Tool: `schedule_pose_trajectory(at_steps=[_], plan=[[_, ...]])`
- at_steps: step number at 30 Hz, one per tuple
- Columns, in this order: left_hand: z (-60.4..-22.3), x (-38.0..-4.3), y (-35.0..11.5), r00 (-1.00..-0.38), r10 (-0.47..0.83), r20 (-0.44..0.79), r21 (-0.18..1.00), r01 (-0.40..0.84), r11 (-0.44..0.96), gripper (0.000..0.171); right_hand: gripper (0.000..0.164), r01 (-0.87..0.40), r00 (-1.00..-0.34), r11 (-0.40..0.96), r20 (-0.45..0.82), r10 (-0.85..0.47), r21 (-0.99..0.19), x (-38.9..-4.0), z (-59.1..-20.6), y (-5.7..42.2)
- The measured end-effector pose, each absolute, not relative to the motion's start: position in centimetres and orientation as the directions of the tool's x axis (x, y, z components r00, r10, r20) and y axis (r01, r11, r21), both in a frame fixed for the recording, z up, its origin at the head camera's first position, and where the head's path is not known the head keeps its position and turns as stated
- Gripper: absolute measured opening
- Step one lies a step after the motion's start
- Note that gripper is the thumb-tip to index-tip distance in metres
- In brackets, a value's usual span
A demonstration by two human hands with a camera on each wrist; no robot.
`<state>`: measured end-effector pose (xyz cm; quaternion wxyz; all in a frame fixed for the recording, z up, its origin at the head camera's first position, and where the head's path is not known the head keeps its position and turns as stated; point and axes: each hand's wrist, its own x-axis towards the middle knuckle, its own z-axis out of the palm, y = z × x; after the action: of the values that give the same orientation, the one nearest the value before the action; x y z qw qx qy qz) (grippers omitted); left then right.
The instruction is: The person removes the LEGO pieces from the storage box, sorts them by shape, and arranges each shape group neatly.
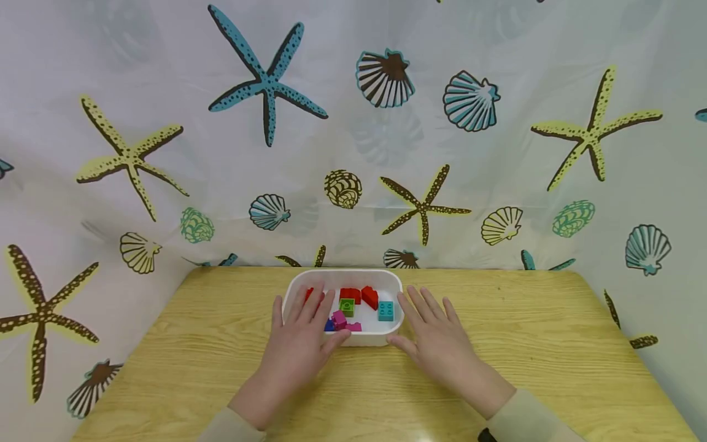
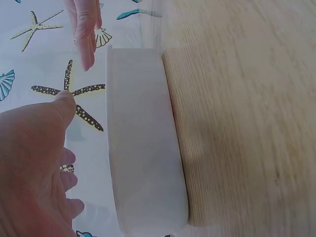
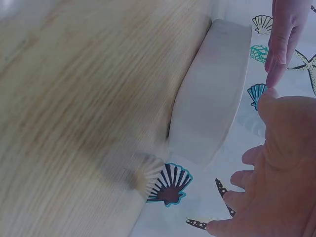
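A white plastic tub with rounded corners stands on the table and holds several toy building blocks. Inside it I see a teal block, a green block, red blocks, a magenta block and part of a blue block. My left hand, fingers extended, hangs over the tub's left side and hides some of the contents. At the right end is my right hand, fingers also straight and spread. Neither hand holds anything. Both wrist views show the tub's plain outer wall beside the palms.
The wooden table extends to both sides of the tub and toward me. Behind it and along the sides hangs a white curtain printed with starfish and shells, meeting the table's back edge close behind the tub.
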<state>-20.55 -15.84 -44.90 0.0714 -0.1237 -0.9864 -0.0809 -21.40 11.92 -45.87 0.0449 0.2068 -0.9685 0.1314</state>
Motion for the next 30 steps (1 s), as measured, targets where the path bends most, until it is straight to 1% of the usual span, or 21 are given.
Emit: schedule_pose_trajectory(at_steps=[6,16,23,30], plan=[[-45.0,-21.0,-16.4,-0.961,0.227,0.157,0.15,0.251,0.956,0.091,0.085,-0.412,-0.91,0.886,0.139,-0.39,-0.211,-21.9,-45.9,11.5],[-45.3,-21.5,-17.0,-0.961,0.218,0.172,0.153,0.245,0.957,0.089,0.084,-0.404,-0.914,0.887,0.129,-0.384,-0.223,-22.7,-46.0,10.7],[-45.3,-21.9,-17.4,-0.977,0.175,0.12,0.191,0.196,0.962,0.093,0.085,-0.391,-0.92,0.893,0.096,-0.379,-0.225,-22.9,-46.1,10.4],[-45.6,-22.1,-18.2,-0.984,0.144,0.106,0.232,0.166,0.958,0.093,0.084,-0.381,-0.924,0.894,0.081,-0.373,-0.235,-23.3,-46.4,10.1]])
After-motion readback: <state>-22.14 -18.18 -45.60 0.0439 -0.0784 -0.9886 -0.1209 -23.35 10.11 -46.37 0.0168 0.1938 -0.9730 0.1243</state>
